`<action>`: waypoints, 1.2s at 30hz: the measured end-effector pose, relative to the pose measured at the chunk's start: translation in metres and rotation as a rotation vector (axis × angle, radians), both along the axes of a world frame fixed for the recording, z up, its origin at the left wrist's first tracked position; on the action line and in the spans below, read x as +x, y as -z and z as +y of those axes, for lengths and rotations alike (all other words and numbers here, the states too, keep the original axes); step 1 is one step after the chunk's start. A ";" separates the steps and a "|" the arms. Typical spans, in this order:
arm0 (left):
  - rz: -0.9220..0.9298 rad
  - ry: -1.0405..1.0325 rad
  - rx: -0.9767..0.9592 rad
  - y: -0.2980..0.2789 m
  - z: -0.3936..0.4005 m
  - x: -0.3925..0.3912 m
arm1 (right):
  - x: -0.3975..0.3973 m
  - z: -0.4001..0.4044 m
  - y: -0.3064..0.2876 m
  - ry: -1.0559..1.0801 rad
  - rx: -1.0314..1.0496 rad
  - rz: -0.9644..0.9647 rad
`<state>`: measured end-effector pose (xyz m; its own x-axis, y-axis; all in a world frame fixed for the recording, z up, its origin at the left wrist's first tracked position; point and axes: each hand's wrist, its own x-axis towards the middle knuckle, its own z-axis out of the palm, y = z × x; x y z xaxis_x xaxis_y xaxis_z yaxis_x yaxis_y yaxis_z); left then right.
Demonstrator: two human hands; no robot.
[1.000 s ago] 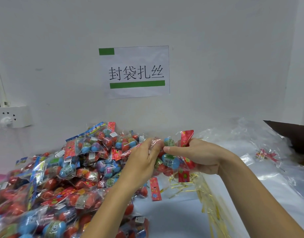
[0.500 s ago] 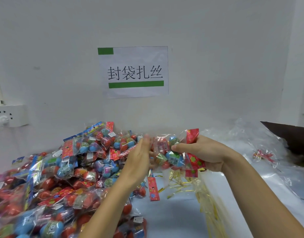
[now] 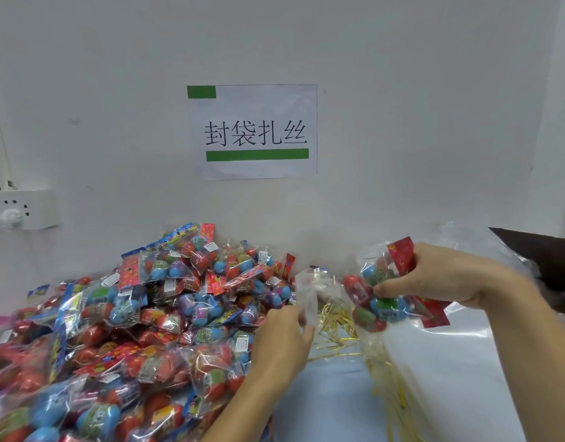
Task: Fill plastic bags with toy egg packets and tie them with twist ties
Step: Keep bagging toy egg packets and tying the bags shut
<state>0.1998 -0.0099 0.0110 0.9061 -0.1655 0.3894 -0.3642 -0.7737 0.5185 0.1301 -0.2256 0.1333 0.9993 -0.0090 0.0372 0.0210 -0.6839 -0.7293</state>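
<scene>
While the right hand (image 3: 440,279) grips a light, crinkly toy egg packet (image 3: 381,291) above the gold twist ties (image 3: 335,323), left hand (image 3: 284,336) pinches a limp, slippery clear plastic bag (image 3: 308,291), best held at its mouth.

Plain white wall (image 3: 402,90) with a paper sign (image 3: 252,132) stuck on it, black Chinese characters and green bars. White power socket (image 3: 23,208) on the left. Pale worktop (image 3: 332,406) below, something dark brown (image 3: 542,260) at far right.
</scene>
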 end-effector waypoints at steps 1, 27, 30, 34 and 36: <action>-0.026 0.006 -0.022 -0.001 0.000 -0.001 | -0.002 0.002 0.000 -0.034 -0.047 0.045; -0.142 0.269 -0.012 -0.050 0.006 -0.018 | 0.043 0.065 0.043 0.199 -0.213 -0.184; -0.178 0.312 -0.068 -0.056 0.005 -0.021 | 0.051 0.066 0.052 0.289 -0.003 -0.209; -0.202 0.401 -0.156 -0.064 0.007 -0.024 | 0.060 0.069 0.063 0.302 0.440 -0.257; -0.235 0.419 -0.171 -0.066 0.007 -0.025 | 0.063 0.072 0.066 0.282 0.600 -0.244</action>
<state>0.1749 -0.0030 0.0771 0.6601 -0.4118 0.6282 -0.7471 -0.4472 0.4918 0.1931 -0.1531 0.0671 0.9195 -0.3555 0.1676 0.1133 -0.1686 -0.9792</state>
